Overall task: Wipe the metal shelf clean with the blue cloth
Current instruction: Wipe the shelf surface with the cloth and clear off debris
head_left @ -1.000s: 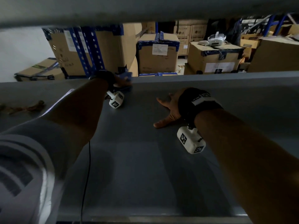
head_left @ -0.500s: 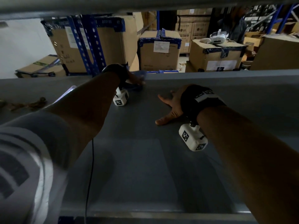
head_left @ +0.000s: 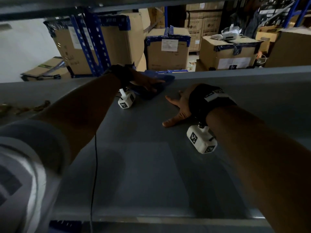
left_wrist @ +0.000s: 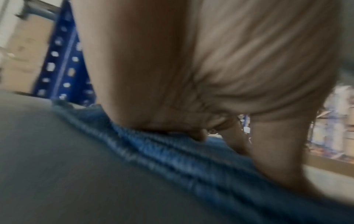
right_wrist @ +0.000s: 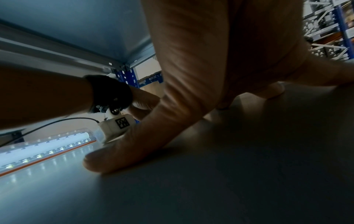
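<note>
The grey metal shelf stretches out in front of me, dim under the shelf above. My left hand lies flat on the blue cloth and presses it against the shelf near the far edge. In the left wrist view the palm bears down on the bunched cloth, blurred by motion. My right hand rests open on the bare shelf just right of the cloth, fingers spread and thumb out. The right wrist view shows that thumb and palm planted on the shelf surface.
Cardboard boxes and blue perforated uprights stand beyond the far edge. Brown debris lies on the shelf at far left. A lit tube lies on the shelf to the left. A black cable hangs from my left arm.
My left hand has slid the cloth to the right along the far edge, closer to the right hand. The right hand has stayed planted.
</note>
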Available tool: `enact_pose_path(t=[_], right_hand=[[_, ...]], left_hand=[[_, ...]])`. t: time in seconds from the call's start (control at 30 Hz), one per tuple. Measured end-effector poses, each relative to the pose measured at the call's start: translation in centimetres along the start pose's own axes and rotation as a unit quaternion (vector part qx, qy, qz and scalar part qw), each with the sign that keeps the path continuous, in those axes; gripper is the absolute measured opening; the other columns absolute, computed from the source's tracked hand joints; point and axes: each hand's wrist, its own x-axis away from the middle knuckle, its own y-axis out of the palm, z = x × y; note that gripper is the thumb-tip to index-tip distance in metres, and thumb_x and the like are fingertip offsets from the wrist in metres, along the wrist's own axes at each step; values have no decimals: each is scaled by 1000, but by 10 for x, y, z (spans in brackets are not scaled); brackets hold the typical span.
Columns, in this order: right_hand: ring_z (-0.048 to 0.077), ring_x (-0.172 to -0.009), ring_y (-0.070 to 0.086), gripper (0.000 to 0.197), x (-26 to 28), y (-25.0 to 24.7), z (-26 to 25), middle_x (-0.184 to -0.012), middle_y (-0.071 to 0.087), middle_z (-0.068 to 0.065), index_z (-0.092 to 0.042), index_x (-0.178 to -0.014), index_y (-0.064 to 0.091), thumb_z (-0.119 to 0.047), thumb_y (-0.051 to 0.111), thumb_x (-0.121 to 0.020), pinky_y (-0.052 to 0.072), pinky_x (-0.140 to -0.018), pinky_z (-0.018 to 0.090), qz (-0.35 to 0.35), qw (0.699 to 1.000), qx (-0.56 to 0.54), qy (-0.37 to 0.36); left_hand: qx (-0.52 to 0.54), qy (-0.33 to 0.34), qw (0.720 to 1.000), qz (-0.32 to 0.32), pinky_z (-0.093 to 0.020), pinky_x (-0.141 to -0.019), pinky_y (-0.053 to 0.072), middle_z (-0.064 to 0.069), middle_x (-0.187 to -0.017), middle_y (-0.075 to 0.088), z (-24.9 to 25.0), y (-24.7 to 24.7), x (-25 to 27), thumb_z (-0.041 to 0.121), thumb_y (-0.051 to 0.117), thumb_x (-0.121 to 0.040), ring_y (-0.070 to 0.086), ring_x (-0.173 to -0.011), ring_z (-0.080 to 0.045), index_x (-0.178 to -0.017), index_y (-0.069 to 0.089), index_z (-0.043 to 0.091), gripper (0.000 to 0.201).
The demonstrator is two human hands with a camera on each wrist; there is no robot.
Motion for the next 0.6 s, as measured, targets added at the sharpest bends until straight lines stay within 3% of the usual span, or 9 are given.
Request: enact_pose_path(t=[0.03,0.1,0.13,0.17,0.23,0.3,0.4,0.5,0.6], right_hand=[[35,-133,46,131,0,-1,-1,-160,24,21,-39,-156,-14,-103,38,-55,40,-108,50,-6,1000,1,2],[36,-133,45,132,-1,-2,-1,-160,23,22,-40,-155,-16,-103,38,-54,39,-109,51,-22,1000,-4,6],[37,-134,44,131,-2,-1,-2,-160,23,23,-39,-155,-17,-102,40,-55,37,-110,52,-26,1000,-10,7],[38,-136,42,131,-3,0,-2,-160,23,23,-38,-156,-16,-101,42,-56,35,-112,53,-24,1000,-16,5],[38,-137,41,130,-4,2,-1,-159,26,24,-38,-157,-13,-100,43,-57,33,-113,53,-14,1000,-17,1],[38,-139,40,131,-5,1,1,-159,26,22,-39,-156,-12,-101,43,-55,33,-114,52,-9,1000,-15,-1],[36,-150,19,127,-5,0,1,-168,-3,6,-47,-154,-13,-102,45,-54,20,-121,53,-11,998,-41,-51],[34,-153,6,118,-6,0,2,-166,-17,-5,-51,-153,-11,-94,52,-62,8,-122,53,-22,991,-82,-104],[33,-153,1,117,-8,2,4,-165,-20,-5,-55,-151,-12,-94,53,-61,4,-121,53,-33,988,-95,-116]], left_hand=[[8,-24,1000,3,-50,-112,41,6,-145,46,-11,-8,-16,56,71,-87,51,-124,-21,-148,38,44,71],[-24,-70,993,95,-53,-108,41,-3,-150,46,-28,-19,-35,84,70,-66,52,-125,-28,-142,46,39,91],[-25,-78,989,121,-49,-110,36,-3,-155,39,-27,-17,-36,83,66,-72,44,-133,-31,-146,40,34,92],[-29,-73,990,120,-41,-111,30,-3,-155,36,-19,-13,-25,72,59,-87,38,-137,-29,-148,36,31,77],[-34,-48,994,95,-34,-103,29,0,-142,46,1,-4,4,56,56,-97,42,-129,-23,-138,43,28,51],[-59,-26,993,99,-36,-94,36,-4,-132,57,7,-1,9,61,65,-88,53,-117,-27,-131,56,21,59],[-51,-39,993,100,-37,-88,35,-1,-124,55,9,4,11,65,65,-86,53,-102,-23,-130,53,23,62],[-83,-23,989,123,-45,-98,38,-6,-138,52,19,7,16,88,60,-67,52,-115,-30,-127,52,21,90],[-78,-35,989,119,-49,-110,32,-8,-157,36,21,8,13,83,57,-76,39,-137,-37,-144,42,20,95]])
